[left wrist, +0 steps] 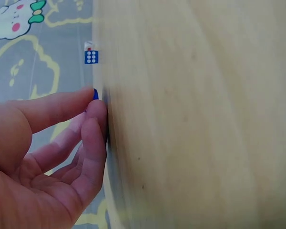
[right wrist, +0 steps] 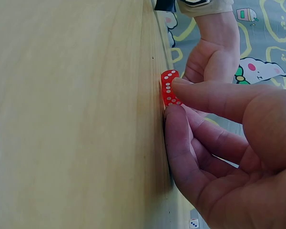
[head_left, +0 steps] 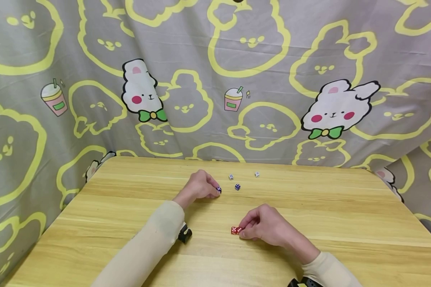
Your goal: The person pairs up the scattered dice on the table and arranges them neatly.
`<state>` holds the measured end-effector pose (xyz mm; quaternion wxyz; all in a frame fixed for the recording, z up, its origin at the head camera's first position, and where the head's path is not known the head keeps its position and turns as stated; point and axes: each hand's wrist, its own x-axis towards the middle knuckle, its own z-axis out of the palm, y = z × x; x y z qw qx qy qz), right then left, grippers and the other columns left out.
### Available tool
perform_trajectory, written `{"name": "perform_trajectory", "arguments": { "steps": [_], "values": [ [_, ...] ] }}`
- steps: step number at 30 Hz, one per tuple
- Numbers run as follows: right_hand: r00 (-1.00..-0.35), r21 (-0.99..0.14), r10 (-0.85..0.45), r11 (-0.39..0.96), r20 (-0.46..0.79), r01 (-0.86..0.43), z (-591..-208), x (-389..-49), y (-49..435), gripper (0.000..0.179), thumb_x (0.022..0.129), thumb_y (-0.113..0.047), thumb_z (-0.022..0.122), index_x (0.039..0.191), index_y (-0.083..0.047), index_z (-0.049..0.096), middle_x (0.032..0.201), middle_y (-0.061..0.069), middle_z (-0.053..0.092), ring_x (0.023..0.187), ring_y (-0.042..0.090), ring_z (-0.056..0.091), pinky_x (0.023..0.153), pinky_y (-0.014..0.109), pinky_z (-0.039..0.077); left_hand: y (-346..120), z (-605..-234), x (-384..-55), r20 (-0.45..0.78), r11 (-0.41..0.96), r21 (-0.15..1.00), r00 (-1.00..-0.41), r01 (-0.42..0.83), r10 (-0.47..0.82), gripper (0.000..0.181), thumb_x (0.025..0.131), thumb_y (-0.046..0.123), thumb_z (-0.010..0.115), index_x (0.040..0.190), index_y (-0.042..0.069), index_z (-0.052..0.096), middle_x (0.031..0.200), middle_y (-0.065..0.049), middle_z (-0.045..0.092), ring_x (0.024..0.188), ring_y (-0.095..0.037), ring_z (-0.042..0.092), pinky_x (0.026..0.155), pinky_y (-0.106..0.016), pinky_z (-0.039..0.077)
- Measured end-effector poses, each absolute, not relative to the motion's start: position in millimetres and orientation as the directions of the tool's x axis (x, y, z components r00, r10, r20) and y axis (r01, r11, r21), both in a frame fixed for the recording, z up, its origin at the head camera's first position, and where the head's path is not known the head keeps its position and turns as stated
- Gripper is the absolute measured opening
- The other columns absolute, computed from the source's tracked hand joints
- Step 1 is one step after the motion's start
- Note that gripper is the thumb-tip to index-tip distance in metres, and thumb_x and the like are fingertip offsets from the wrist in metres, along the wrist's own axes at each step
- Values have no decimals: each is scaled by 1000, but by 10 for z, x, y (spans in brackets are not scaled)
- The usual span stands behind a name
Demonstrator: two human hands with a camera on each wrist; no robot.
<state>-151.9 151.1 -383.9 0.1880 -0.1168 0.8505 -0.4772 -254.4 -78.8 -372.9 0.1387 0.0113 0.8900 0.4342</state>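
The right hand [head_left: 271, 228] pinches a red cubic die [head_left: 239, 229] against its red twin [head_left: 234, 230] (seemingly paired), the left hand [head_left: 200, 185] a blue cubic die [head_left: 219, 190]; its blue mate [head_left: 238, 187] and white cubic dice [head_left: 231, 177] lie unpaired.

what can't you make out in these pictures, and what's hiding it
Held blue die, left wrist: mostly hidden by the left hand.
Right-hand red die, head: right side hidden by the right hand.
White dice, head: too small to read pips surely.
Right sleeve, head: cut off by the bottom edge.
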Motion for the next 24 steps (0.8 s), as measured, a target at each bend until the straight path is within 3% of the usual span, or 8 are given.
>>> {"name": "perform_trajectory", "arguments": {
  "steps": [24],
  "values": [
    [-901, -859, -384, 511, -201, -26, -3852, -1528, 1519, 12, 83, -8, 89, 90, -5, 79, 75, 0, 73, 66, 11, 64, 58, 26, 55, -769, -3735, -2336, -257, 619, 785, -926, -32, 278, 12, 83, 3, 88, 91, 6, 80, 83, -5, 79, 73, -16, 73, 69, -27, 60]
  ]
}}
